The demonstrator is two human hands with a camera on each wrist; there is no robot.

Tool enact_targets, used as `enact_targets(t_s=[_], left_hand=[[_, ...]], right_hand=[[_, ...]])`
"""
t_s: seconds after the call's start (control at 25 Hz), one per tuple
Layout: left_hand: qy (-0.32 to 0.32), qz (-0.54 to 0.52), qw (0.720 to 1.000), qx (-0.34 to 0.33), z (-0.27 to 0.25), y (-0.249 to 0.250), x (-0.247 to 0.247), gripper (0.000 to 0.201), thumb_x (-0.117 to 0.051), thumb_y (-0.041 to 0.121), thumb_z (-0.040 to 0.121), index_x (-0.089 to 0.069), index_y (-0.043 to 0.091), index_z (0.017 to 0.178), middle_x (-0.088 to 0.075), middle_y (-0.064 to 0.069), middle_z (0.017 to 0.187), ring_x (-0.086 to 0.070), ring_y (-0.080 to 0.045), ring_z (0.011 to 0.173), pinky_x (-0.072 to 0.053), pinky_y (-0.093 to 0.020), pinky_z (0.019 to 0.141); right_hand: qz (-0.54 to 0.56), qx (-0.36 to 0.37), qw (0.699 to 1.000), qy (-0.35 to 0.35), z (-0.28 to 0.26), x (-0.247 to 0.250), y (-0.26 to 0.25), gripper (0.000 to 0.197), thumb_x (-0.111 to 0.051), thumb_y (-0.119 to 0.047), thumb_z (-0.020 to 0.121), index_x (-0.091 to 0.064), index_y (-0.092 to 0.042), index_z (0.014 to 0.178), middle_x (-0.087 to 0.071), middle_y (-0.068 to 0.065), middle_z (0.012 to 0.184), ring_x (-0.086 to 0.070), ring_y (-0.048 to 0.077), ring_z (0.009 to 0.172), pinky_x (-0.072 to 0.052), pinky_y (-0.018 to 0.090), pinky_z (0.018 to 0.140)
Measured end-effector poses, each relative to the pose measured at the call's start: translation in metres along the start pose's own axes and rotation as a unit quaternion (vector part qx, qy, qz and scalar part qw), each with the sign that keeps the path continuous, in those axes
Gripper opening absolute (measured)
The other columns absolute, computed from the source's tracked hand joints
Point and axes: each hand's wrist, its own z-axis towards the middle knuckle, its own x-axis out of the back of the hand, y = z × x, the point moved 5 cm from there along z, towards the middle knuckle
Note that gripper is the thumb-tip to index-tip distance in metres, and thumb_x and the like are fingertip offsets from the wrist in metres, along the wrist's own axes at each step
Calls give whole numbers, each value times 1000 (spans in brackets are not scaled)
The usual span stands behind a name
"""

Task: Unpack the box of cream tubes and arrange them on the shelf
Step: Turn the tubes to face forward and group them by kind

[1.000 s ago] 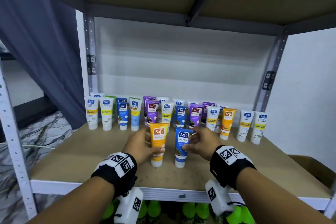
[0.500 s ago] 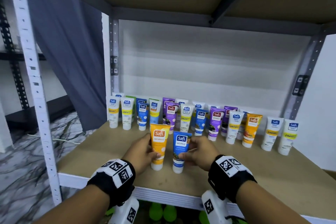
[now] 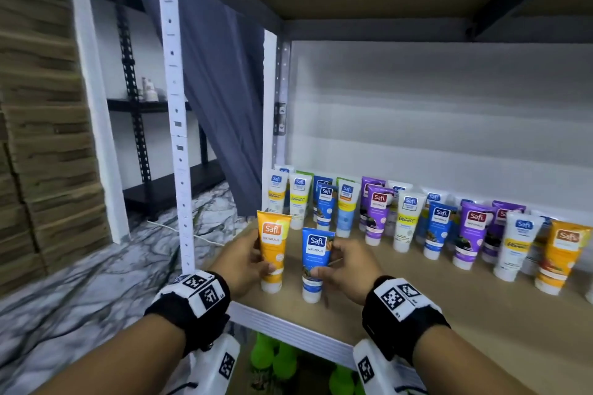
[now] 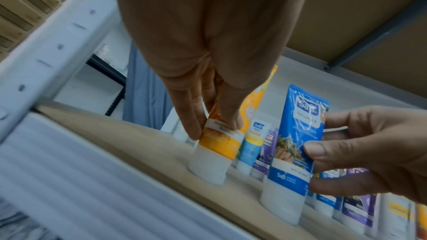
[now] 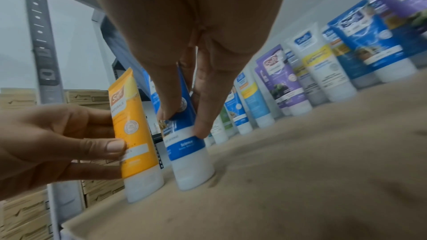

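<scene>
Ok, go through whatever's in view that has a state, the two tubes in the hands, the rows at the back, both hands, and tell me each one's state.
Orange tube: upright on its cap near the shelf's front edge, pinched by the left hand.
Blue tube: upright on its cap beside it, pinched by the right hand.
Left hand: gripping the orange tube.
Right hand: gripping the blue tube.
Tubes at the back: standing cap-down in rows, untouched.
Shelf board: partly filled.

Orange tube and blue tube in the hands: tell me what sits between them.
Nothing: only bare shelf separates the orange tube and the blue tube, seen in the head view.
</scene>
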Motion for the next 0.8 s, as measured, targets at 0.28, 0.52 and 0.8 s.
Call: enact_targets(t_s=[0.28, 0.52, 0.8], left_hand=[[114, -3, 993, 11, -9, -20, -16, 53, -81, 17, 69, -56, 34, 112, -70, 11, 95, -66, -4, 88, -57, -33, 82], [167, 114, 978, 53, 7, -19, 1, 26, -78, 19, 72, -63, 24, 92, -66, 1, 92, -66, -11, 77, -56, -31, 75], [163, 194, 957, 143, 48, -34, 26, 35, -77, 14, 74, -61, 8, 104, -67, -13, 106, -63, -29, 97, -48, -30, 76]], right_hand=[[-18, 32, 999, -29, 9, -13, -15, 31, -79, -10, 76, -62, -28, 94, -68, -11, 84, -63, -5, 76, -47, 11, 68], [5, 34, 999, -18, 10, -14, -3, 29, -79, -10, 76, -64, -25, 96, -72, -5, 92, -68, 4, 80, -55, 24, 77], [-6, 56, 998, -5, 15, -15, 8, 25, -81, -17, 73, -68, -25, 93, -74, -7, 87, -70, 5, 79, -58, 34, 81]])
